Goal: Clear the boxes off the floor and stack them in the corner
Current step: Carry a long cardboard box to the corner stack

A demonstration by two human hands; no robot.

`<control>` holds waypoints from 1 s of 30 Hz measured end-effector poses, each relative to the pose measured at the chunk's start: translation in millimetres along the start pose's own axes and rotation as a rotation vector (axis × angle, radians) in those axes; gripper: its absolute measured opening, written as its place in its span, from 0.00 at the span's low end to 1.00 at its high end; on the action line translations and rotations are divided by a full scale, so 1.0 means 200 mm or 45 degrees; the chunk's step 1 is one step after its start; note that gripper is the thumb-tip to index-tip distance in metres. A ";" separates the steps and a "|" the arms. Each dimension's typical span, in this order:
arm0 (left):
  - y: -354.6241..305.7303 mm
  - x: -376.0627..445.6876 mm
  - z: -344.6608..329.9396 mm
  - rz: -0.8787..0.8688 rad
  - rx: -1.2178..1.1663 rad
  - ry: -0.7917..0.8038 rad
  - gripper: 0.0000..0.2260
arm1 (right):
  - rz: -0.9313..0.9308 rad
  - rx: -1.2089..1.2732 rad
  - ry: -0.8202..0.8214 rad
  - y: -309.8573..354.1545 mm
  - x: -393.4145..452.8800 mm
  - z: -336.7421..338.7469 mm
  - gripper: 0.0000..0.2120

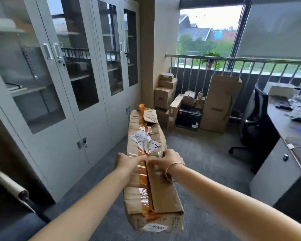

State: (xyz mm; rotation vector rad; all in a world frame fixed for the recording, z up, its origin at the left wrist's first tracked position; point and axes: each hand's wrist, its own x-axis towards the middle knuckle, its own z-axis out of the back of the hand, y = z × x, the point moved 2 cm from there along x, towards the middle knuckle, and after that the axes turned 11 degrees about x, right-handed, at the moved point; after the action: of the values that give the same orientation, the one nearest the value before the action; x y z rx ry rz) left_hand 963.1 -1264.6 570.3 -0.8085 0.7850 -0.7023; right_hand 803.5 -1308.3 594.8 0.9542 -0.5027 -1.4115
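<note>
Long box [150, 164] carried lengthwise, off the floor, pointed at the stack [195, 103] in the corner. Left hand [127, 160] and right hand [169, 159] both closed on its top mid-length, fingers at the taped seam. Best to shift grip under the sagging, torn far end before setting down. Chair [255, 119] right of stack, cabinet [73, 84] left; carpet between looks clear.

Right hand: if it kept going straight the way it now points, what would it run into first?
The right hand lies on top of the long cardboard box, fingers aimed across it at the left hand. Their fingertips look almost touching over the tape seam, so it would likely meet the left hand first; depth is hard to judge.
</note>
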 end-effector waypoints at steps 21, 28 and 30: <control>-1.34 2.61 -0.64 -0.281 0.188 0.467 0.45 | -0.314 0.233 -0.401 0.51 2.52 0.27 0.27; -1.75 3.29 -1.09 -0.288 0.216 0.441 0.46 | -0.300 0.155 -0.445 0.49 3.40 0.50 0.26; -1.90 3.52 -1.21 -0.281 0.207 0.411 0.46 | -0.306 0.142 -0.444 0.50 3.68 0.59 0.29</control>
State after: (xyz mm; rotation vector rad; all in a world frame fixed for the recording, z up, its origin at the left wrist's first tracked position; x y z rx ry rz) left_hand 1041.1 -2096.0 543.7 -0.6466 0.9223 -1.0984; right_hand 874.8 -2056.6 565.5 0.8816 -0.7505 -1.7972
